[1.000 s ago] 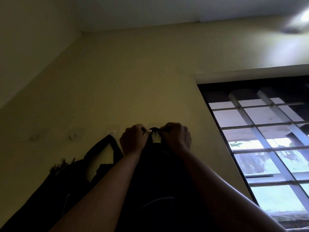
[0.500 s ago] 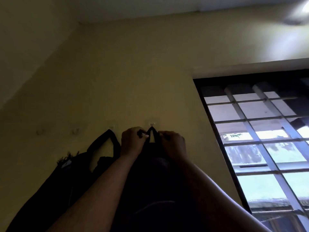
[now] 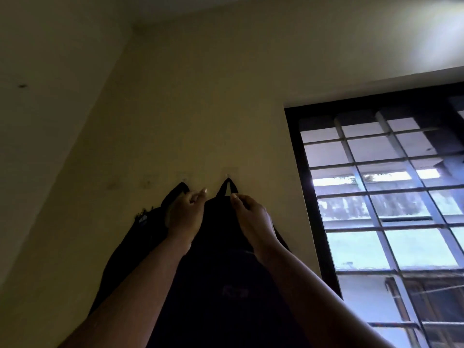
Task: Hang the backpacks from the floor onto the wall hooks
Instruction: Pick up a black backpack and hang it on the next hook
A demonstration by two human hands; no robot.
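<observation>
A black backpack [image 3: 226,272] hangs flat on the yellow wall, its top loop [image 3: 227,188] caught over a small wall hook [image 3: 227,176]. A second black backpack [image 3: 148,229] hangs to its left from another hook [image 3: 184,180]. My left hand [image 3: 184,214] is just left of the loop, fingers loosely curled and apart from it. My right hand [image 3: 252,217] is just right of the loop, its fingertip close beside the strap; whether it touches is unclear. Neither hand grips anything.
An empty hook [image 3: 147,182] sits further left on the wall. A dark-framed barred window [image 3: 376,197] fills the right side. The side wall [image 3: 50,121] meets the hook wall in a corner at the left.
Both hands pinched the backpack's loop and set it over the hook; now they have let go and drawn slightly apart and down. The backpack hangs by itself.
</observation>
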